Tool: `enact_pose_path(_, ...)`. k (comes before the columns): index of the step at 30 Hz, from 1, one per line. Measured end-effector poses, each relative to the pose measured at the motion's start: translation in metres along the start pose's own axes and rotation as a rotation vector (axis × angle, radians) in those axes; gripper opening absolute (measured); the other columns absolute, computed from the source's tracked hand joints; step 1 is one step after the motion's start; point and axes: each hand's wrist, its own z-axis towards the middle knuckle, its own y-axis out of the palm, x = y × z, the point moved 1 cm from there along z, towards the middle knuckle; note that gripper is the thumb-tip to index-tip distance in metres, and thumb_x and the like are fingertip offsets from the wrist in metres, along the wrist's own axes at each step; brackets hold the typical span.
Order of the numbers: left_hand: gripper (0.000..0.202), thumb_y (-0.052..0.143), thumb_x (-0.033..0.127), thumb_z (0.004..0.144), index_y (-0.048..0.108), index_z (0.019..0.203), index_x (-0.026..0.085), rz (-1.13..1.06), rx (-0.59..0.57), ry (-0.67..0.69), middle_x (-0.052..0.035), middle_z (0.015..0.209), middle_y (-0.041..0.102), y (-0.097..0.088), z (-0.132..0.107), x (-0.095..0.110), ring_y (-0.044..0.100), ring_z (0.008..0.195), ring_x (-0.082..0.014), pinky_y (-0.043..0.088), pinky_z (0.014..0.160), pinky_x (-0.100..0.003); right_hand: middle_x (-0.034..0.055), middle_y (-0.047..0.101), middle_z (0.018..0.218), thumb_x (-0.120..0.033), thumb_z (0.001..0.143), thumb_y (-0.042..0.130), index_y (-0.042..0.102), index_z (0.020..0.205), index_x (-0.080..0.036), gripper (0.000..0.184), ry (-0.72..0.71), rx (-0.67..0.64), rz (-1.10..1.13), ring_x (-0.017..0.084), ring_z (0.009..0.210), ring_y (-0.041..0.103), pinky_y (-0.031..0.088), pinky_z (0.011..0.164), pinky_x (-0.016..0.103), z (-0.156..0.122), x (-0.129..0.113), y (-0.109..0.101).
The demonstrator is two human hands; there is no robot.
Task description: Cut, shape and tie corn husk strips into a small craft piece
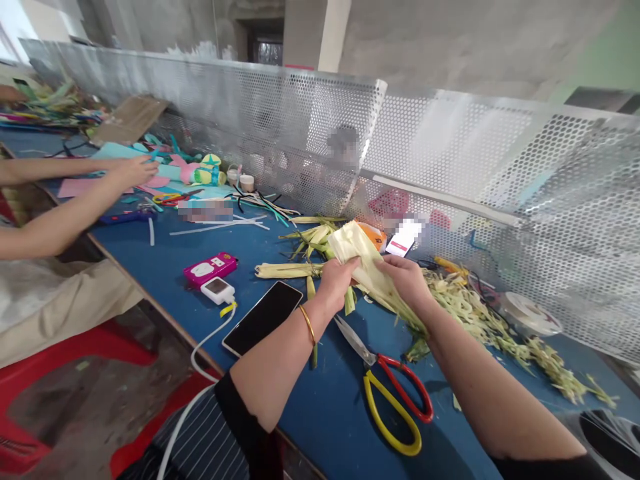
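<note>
Between my two hands a wide, pale corn husk is held up over the blue table. My left hand grips its left edge, thumb on top. On the right edge, my right hand pinches it with thumb and fingers. Below them lies a pair of scissors with one red and one yellow handle, blades slightly apart. More corn husks lie to the left of my left hand. Beyond my right hand runs a braided length of husk along the table.
A dark-screened tablet lies by my left forearm, near a pink box and a white corded device. A lit phone leans by the perforated metal screen. A white spool sits right. Another person's hands work at left.
</note>
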Motion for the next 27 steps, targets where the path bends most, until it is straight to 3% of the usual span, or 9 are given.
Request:
enact_pose_path(6,0.009,0.07,0.02,0.073,0.071,0.08,0.014,0.033,-0.001,-0.017,-0.005,0.073,0.073,0.0,-0.003,0.002,0.067,0.061,-0.0178,0.052,0.058,-0.028,0.0025,0.066,0.066,-0.06,0.061,0.071,0.066,0.08,-0.017,0.047,0.026,-0.035,0.021,0.017,0.055,0.056,0.043,0.054,0.029,-0.005,0.007,-0.002)
enact_pose_path(11,0.008,0.066,0.017,0.075,0.071,0.08,0.014,0.094,0.016,-0.022,-0.0051,0.071,0.072,0.0,-0.004,-0.001,0.065,0.058,-0.0175,0.051,0.056,-0.028,0.0084,0.069,0.089,-0.047,0.075,0.064,0.066,0.09,-0.018,0.032,-0.333,0.287,-0.422,0.023,0.077,0.063,0.048,0.071,0.034,-0.014,0.005,0.0)
enact_pose_path(14,0.007,0.066,0.017,0.074,0.071,0.078,0.014,0.166,0.027,-0.012,-0.0044,0.069,0.071,0.001,-0.004,-0.003,0.063,0.057,-0.0163,0.049,0.053,-0.026,0.0108,0.068,0.098,-0.044,0.079,0.061,0.066,0.095,-0.019,0.03,-0.475,0.33,-0.606,0.025,0.087,0.064,0.048,0.078,0.036,-0.017,-0.003,0.001)
enact_pose_path(16,0.006,0.066,0.016,0.073,0.071,0.076,0.014,0.188,0.019,0.002,-0.0039,0.067,0.069,0.002,-0.005,-0.002,0.061,0.056,-0.0152,0.048,0.052,-0.025,0.0102,0.069,0.099,-0.044,0.079,0.061,0.065,0.103,-0.019,0.035,-0.425,0.252,-0.612,0.025,0.089,0.064,0.048,0.078,0.036,-0.016,-0.005,0.003)
enact_pose_path(18,0.006,0.063,0.014,0.074,0.07,0.075,0.014,0.155,0.022,0.004,-0.0033,0.067,0.069,0.002,-0.005,-0.001,0.06,0.055,-0.0144,0.049,0.054,-0.025,0.0083,0.071,0.093,-0.044,0.076,0.064,0.064,0.105,-0.019,0.039,-0.268,0.111,-0.572,0.024,0.083,0.066,0.049,0.073,0.034,-0.015,-0.002,0.005)
enact_pose_path(20,0.007,0.061,0.013,0.075,0.068,0.075,0.014,0.099,0.049,-0.011,-0.0029,0.068,0.068,0.003,-0.006,0.001,0.06,0.055,-0.0138,0.05,0.056,-0.025,0.0057,0.071,0.082,-0.042,0.075,0.064,0.066,0.099,-0.018,0.034,-0.075,-0.07,-0.466,0.023,0.071,0.066,0.049,0.065,0.032,-0.014,0.004,0.007)
enact_pose_path(22,0.005,0.061,0.013,0.075,0.066,0.076,0.014,0.076,0.081,-0.026,-0.0034,0.072,0.069,0.004,-0.006,0.0,0.061,0.056,-0.0131,0.05,0.057,-0.025,0.0025,0.067,0.068,-0.041,0.074,0.061,0.067,0.091,-0.017,0.03,0.042,-0.159,-0.349,0.021,0.058,0.063,0.047,0.056,0.03,-0.013,0.009,0.005)
enact_pose_path(24,0.004,0.065,0.016,0.075,0.066,0.078,0.014,0.107,0.088,-0.054,-0.0056,0.079,0.07,0.004,-0.007,-0.004,0.063,0.061,-0.0131,0.048,0.054,-0.022,0.0004,0.064,0.061,-0.04,0.076,0.057,0.068,0.088,-0.017,0.029,0.019,-0.072,-0.339,0.019,0.052,0.06,0.044,0.051,0.028,-0.007,0.012,-0.004)
enact_pose_path(27,0.018,0.069,0.028,0.076,0.067,0.086,0.014,0.223,0.066,-0.113,-0.0095,0.091,0.071,0.004,-0.008,-0.017,0.065,0.067,-0.0149,0.046,0.052,-0.022,0.0019,0.066,0.064,-0.04,0.079,0.052,0.072,0.089,-0.017,0.031,-0.158,0.193,-0.597,0.02,0.061,0.061,0.041,0.052,0.026,0.01,0.011,-0.026)
